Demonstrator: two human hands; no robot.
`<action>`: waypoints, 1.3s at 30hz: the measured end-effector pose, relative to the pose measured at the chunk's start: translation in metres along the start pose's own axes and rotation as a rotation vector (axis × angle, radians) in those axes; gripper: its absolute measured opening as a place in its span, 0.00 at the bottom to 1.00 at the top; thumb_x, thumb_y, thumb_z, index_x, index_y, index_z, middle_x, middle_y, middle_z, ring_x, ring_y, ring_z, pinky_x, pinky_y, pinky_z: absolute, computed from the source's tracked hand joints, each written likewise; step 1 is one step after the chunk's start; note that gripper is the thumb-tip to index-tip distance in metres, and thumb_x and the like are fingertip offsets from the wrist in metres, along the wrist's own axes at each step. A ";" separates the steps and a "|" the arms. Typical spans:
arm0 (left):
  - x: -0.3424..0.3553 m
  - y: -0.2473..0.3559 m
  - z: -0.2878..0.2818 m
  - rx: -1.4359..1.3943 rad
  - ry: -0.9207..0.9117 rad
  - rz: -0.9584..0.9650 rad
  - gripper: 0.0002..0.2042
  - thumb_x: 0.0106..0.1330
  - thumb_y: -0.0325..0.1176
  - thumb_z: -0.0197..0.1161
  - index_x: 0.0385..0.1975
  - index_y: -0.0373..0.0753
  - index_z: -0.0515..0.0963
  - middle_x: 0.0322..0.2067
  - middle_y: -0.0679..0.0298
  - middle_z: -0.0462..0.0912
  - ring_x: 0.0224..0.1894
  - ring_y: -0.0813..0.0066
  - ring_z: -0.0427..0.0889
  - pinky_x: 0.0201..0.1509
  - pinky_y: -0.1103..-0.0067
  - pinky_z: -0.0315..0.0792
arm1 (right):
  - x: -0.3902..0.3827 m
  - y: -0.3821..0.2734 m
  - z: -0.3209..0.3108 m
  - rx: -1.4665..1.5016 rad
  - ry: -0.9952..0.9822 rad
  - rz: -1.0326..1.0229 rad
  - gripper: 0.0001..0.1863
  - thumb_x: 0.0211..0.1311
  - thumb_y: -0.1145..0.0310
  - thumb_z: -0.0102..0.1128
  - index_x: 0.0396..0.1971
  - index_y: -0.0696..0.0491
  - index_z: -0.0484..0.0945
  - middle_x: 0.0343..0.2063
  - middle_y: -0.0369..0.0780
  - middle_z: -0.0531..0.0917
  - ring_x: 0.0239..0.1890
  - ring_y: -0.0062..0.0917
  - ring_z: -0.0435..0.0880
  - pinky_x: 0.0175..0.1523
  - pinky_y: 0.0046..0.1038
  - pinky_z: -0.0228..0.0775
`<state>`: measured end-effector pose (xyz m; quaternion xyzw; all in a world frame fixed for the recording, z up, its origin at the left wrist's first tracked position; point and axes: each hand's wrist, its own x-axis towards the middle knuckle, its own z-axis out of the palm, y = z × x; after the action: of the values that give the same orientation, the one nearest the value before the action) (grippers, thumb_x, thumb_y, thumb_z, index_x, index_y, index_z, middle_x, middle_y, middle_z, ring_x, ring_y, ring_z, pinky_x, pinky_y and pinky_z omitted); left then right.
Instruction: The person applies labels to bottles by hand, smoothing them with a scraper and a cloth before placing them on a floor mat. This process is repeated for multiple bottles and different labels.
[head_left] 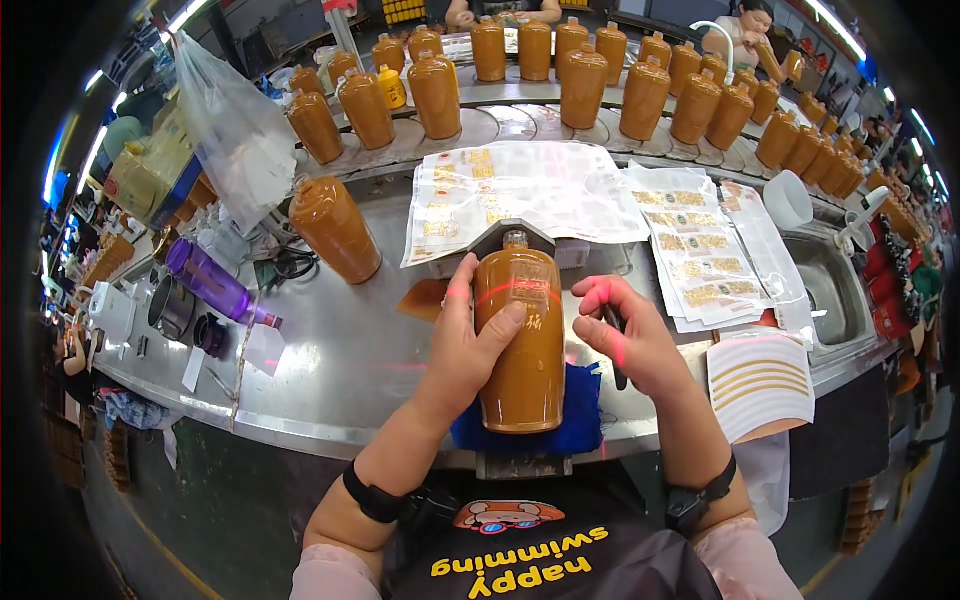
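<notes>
A glossy brown bottle (524,390) lies tilted in front of me, its neck pointing away into a grey angled rest (488,238). My left hand (466,335) is closed around its left side, thumb across the front. A clear decal with gold print (531,284) sits on the upper part of the bottle, and a red laser line crosses it and both hands. To the right of the bottle, apart from it, my right hand (640,335) is curled around a slim dark tool (619,372) whose kind I cannot make out. A blue cloth (585,415) lies under the bottle's base.
Decal sheets (700,250) and a large backing sheet (540,185) lie beyond and right. Another brown bottle (337,232) stands left, near a purple water bottle (215,278). Further bottles line a curved conveyor (500,122). A sink (835,290) is at right; other people sit beyond.
</notes>
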<state>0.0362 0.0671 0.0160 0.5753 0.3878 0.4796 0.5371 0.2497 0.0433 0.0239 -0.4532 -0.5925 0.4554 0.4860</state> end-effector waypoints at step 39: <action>0.001 0.011 0.000 -0.273 -0.001 -0.088 0.36 0.69 0.38 0.58 0.68 0.25 0.46 0.60 0.51 0.65 0.61 0.70 0.68 0.63 0.78 0.65 | -0.010 -0.016 0.018 -0.585 0.002 -0.447 0.39 0.43 0.88 0.54 0.63 0.53 0.68 0.62 0.54 0.63 0.52 0.45 0.73 0.55 0.37 0.70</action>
<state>0.0360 0.0665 0.0267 0.4798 0.3434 0.5036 0.6311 0.2312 0.0294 0.0360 -0.4330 -0.7815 0.1488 0.4239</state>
